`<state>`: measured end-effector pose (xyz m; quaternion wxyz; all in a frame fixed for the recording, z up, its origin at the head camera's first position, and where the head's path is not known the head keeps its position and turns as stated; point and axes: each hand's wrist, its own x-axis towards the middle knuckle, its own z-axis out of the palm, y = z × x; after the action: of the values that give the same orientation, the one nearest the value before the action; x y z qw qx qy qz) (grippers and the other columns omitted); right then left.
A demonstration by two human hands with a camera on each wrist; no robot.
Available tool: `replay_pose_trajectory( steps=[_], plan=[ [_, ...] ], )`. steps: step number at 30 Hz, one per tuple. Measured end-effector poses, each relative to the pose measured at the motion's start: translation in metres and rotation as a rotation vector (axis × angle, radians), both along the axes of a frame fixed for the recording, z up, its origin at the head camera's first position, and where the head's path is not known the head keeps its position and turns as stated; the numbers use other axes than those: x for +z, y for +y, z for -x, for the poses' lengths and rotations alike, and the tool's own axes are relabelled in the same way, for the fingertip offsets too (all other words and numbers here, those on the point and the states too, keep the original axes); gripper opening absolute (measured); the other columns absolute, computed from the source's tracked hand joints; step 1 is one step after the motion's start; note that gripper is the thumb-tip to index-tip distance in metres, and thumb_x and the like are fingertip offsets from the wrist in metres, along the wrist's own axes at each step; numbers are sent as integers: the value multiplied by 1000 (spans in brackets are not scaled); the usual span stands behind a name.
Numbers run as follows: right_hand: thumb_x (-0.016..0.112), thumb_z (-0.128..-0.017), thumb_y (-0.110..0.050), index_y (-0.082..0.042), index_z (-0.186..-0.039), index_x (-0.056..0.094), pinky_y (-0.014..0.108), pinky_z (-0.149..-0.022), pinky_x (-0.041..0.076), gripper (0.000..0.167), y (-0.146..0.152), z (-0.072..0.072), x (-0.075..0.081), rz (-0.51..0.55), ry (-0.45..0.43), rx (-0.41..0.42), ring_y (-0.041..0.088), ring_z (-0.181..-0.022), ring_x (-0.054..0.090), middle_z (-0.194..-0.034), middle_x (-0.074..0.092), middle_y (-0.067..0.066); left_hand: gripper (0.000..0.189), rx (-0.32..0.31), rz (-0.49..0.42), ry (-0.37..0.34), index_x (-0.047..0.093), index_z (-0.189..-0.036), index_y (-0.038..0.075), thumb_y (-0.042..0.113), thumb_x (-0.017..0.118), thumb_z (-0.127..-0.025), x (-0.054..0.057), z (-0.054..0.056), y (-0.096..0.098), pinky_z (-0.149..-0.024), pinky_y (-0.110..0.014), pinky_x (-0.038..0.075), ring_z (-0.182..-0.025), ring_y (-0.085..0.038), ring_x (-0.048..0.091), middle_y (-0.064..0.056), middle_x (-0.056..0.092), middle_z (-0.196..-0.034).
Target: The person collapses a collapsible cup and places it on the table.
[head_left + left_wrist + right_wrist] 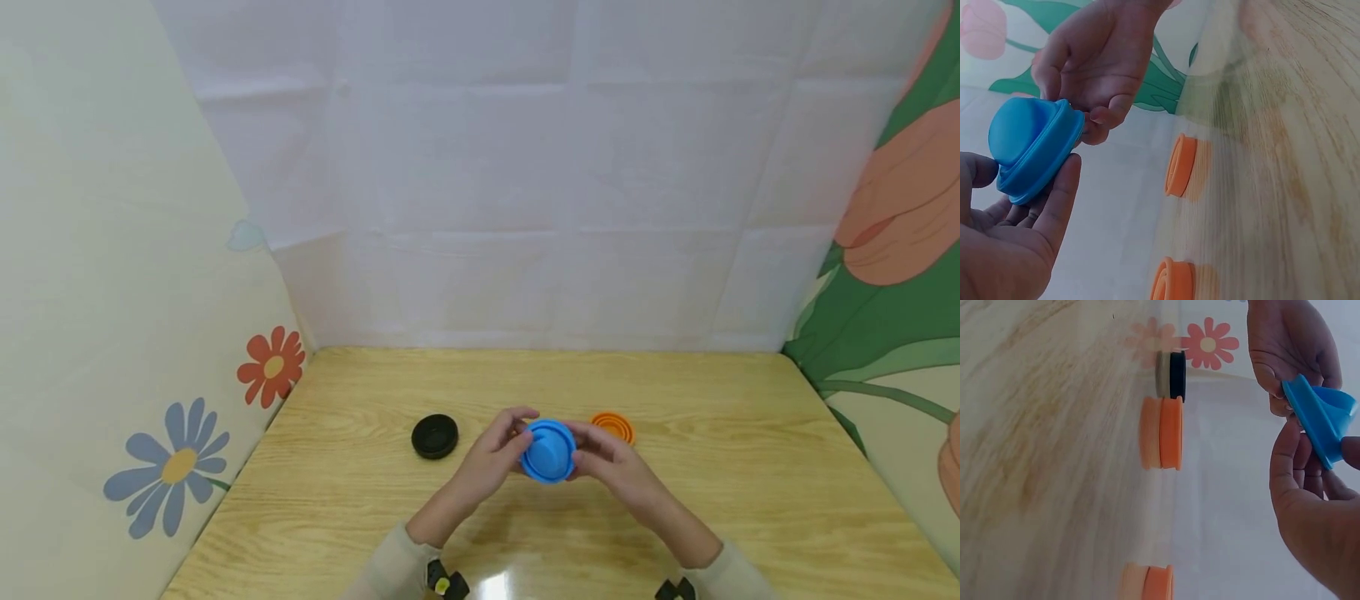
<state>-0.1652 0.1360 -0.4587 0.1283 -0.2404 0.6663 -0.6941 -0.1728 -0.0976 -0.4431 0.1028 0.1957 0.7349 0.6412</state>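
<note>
Both hands hold a blue collapsible silicone cup between them, raised over the table. It is round with a thick rim, and its middle bulges unevenly, as the right wrist view shows. My left hand grips its left side, thumb on the face toward me and fingers behind. On the opposite side, my right hand pinches the rim between thumb and fingers. Behind the right hand lies an orange ringed disc, flat and low. A second orange disc shows in the left wrist view, hidden by the hands in the head view.
A black round disc lies on the wooden table left of the hands. White cloth hangs along the table's back edge, with flowered cloth at the left and more flowered cloth at the right.
</note>
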Motion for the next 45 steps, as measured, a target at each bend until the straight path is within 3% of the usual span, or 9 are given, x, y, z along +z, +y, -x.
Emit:
replay_pose_trajectory(
  steps=[4, 14, 18, 23, 29, 38, 45],
  plan=[
    [53, -106, -16, 7, -147, 43, 36, -86, 59, 48, 1, 2, 4, -51, -9, -22, 15, -104, 65, -128, 59, 21, 38, -32, 13, 9, 48, -141, -1, 16, 50, -108, -1, 1, 0, -75, -39, 63, -93, -18, 62, -16, 54, -108],
    [49, -109, -22, 4, -143, 48, 35, -89, 56, 43, 5, 5, 8, -106, -23, -59, 16, -108, 63, -129, 58, 22, 39, -89, -13, -50, 48, -137, -3, 18, 56, -105, 0, 0, 0, -74, -40, 63, -88, -18, 66, -14, 55, -107],
    [49, -109, -21, 5, -144, 47, 35, -88, 57, 44, 5, 6, 6, -73, -9, -44, 14, -107, 64, -130, 59, 19, 38, -63, -5, -28, 50, -138, -1, 19, 55, -106, 0, 1, 0, -73, -38, 63, -86, -16, 66, -14, 56, -107],
    [50, -108, -14, 7, -147, 41, 41, -88, 59, 46, 5, 5, 1, -8, 14, -24, 14, -103, 66, -122, 60, 12, 37, -10, -61, -16, 49, -138, -3, 16, 53, -107, -1, 2, 0, -73, -37, 63, -86, -15, 66, -15, 56, -107],
    [52, -106, -11, 9, -146, 42, 37, -85, 60, 46, 4, 4, 0, 15, 15, -35, 13, -100, 65, -119, 59, 10, 39, -12, -92, -22, 46, -136, -7, 18, 54, -106, -2, 2, 2, -74, -37, 63, -88, -13, 65, -15, 55, -109],
    [50, -107, -14, 10, -146, 43, 33, -84, 59, 45, 6, 2, -1, -17, -12, -24, 13, -103, 66, -125, 63, 8, 45, -108, -18, -87, 48, -142, -5, 22, 53, -107, -2, 1, -2, -75, -38, 63, -90, -17, 67, -15, 58, -113],
    [54, -106, -17, 9, -143, 47, 31, -84, 59, 46, 3, 1, 0, -43, -26, -35, 13, -103, 65, -124, 62, 11, 38, -76, 32, -64, 53, -135, -5, 18, 57, -105, -2, -1, 1, -73, -44, 63, -85, -17, 68, -13, 60, -106]
  ],
)
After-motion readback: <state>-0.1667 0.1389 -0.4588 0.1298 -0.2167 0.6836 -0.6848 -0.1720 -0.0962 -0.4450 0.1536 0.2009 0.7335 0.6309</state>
